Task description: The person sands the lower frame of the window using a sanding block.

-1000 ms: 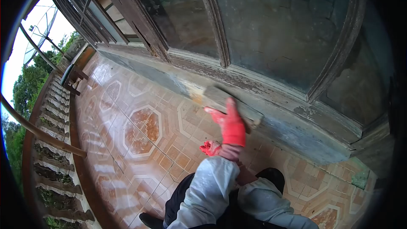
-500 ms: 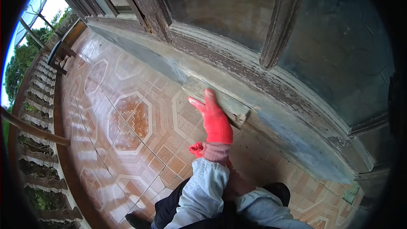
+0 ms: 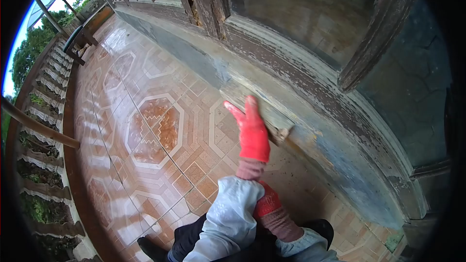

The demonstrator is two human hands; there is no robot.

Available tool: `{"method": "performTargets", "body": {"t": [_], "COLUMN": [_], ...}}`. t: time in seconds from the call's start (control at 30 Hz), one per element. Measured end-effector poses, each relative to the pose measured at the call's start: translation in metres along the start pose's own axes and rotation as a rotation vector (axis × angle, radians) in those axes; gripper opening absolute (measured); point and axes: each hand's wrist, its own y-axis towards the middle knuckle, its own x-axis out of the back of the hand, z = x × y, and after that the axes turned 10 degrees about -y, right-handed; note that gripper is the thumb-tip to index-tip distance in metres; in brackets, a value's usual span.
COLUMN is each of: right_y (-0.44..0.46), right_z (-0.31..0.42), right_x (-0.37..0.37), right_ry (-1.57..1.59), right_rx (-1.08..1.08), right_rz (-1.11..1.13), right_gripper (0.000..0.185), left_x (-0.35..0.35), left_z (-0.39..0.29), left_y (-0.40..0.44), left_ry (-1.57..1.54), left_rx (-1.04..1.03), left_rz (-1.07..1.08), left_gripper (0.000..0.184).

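My left hand (image 3: pixel 253 138), in a red glove with a pink cuff, is on a weathered wooden board (image 3: pixel 277 121) that lies along the foot of the wall. Two of its fingers stretch over the board's near face, apart from each other; the rest of its grip is hidden. Close to my body, my right hand (image 3: pixel 268 200), in a matching red glove, is partly under my left sleeve. Its fingers are out of sight.
Patterned tiles (image 3: pixel 196 153) cover the floor. A low wall (image 3: pixel 349 177) runs beneath worn wooden window frames on the right. A balustrade (image 3: pixel 36 162) and a slanting pole (image 3: pixel 46 128) stand at left, with a dark bench (image 3: pixel 75 43) farther back.
The board has shifted left along the wall with my left hand. My right hand has drawn back toward my body, and its fingers have gone from view. The camera view has turned.
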Motion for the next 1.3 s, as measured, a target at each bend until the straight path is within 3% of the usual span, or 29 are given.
{"method": "performTargets", "body": {"t": [0.03, 0.1, 0.2, 0.27, 0.3, 0.37, 0.43, 0.5, 0.53, 0.6, 0.63, 0.7, 0.77, 0.83, 0.87, 0.93, 0.97, 1.1, 1.2, 1.23, 1.3], "right_y": [-0.008, -0.007, -0.007, -0.004, 0.001, 0.005, -0.012, -0.01, -0.008, 0.002, 0.0, 0.003, -0.014, -0.03, -0.045, -0.062, -0.043, 0.001, -0.038, -0.054, -0.071], "right_z": [-0.007, 0.002, -0.003, 0.006, 0.015, 0.006, -0.013, -0.005, -0.001, 0.013, 0.007, -0.024, -0.006, -0.001, -0.014, -0.026, -0.02, 0.004, -0.035, -0.047, -0.061], "right_x": [-0.005, 0.005, 0.009, 0.014, 0.02, 0.0, -0.009, 0.002, 0.007, 0.025, 0.009, -0.029, 0.01, 0.021, 0.01, 0.008, 0.006, 0.002, -0.003, -0.014, -0.028], "right_ry": [0.096, -0.379, 0.098, 0.079, -0.241, -0.132, -0.094, -0.044, -0.019, -0.059, -0.14, -0.143, -0.206, 0.082, -0.089, -0.151, -0.108, -0.067, -0.19, -0.246, -0.399], "right_rx": [0.033, 0.455, 0.095, -0.184, -0.035, -0.2, 0.068, 0.079, 0.085, -0.055, -0.077, -0.133, 0.12, 0.202, 0.169, -0.124, -0.118, -0.01, 0.056, 0.095, 0.173], "right_rz": [0.031, -0.228, 0.036, 0.225, 0.296, 0.35, 0.157, 0.187, 0.202, 0.246, 0.086, 0.155, 0.149, 0.049, 0.063, 0.279, 0.274, 0.193, 0.23, 0.21, 0.195], "right_gripper": [0.032, 0.036, 0.039, 0.039, 0.038, 0.039, 0.038, 0.042, 0.044, 0.048, 0.034, 0.036, 0.04, 0.039, 0.04, 0.041, 0.042, 0.044, 0.043, 0.044, 0.048], "left_x": [-0.006, -0.021, -0.013, 0.003, 0.011, 0.015, 0.0, -0.015, -0.006, 0.008, 0.016, 0.032, 0.006, -0.002, -0.012, -0.01, -0.01, -0.003, -0.019, -0.023, -0.025], "left_z": [0.016, 0.013, 0.018, 0.004, 0.0, -0.004, 0.009, 0.008, 0.007, 0.008, 0.012, 0.028, 0.031, 0.038, 0.033, 0.029, 0.027, -0.013, 0.02, 0.027, 0.017], "left_y": [-0.018, -0.061, -0.039, -0.007, 0.006, 0.022, -0.002, -0.019, -0.015, 0.008, 0.015, 0.02, -0.023, -0.051, -0.059, -0.047, -0.041, -0.018, -0.038, -0.065, -0.065], "left_ry": [0.144, 0.491, 0.457, 0.279, 0.224, -0.046, 0.317, 0.812, 0.82, 0.324, 0.163, 0.003, 0.112, 0.371, 0.373, 0.433, 0.463, -0.031, 0.201, 0.6, 0.584], "left_rx": [-0.179, -0.253, -0.37, -0.287, -0.259, 0.046, -0.212, -0.652, -0.634, -0.337, -0.235, 0.069, -0.083, -0.237, -0.272, -0.351, -0.39, -0.003, -0.285, -0.477, -0.458], "left_rz": [0.02, 0.063, 0.061, 0.1, 0.116, 0.025, 0.023, -0.024, -0.029, 0.052, 0.072, -0.001, 0.022, 0.057, 0.068, 0.066, 0.063, 0.105, 0.039, 0.085, 0.109], "left_gripper": [0.094, 0.097, 0.098, 0.098, 0.098, 0.102, 0.099, 0.099, 0.099, 0.099, 0.098, 0.097, 0.094, 0.095, 0.096, 0.097, 0.098, 0.097, 0.099, 0.1, 0.101]}}
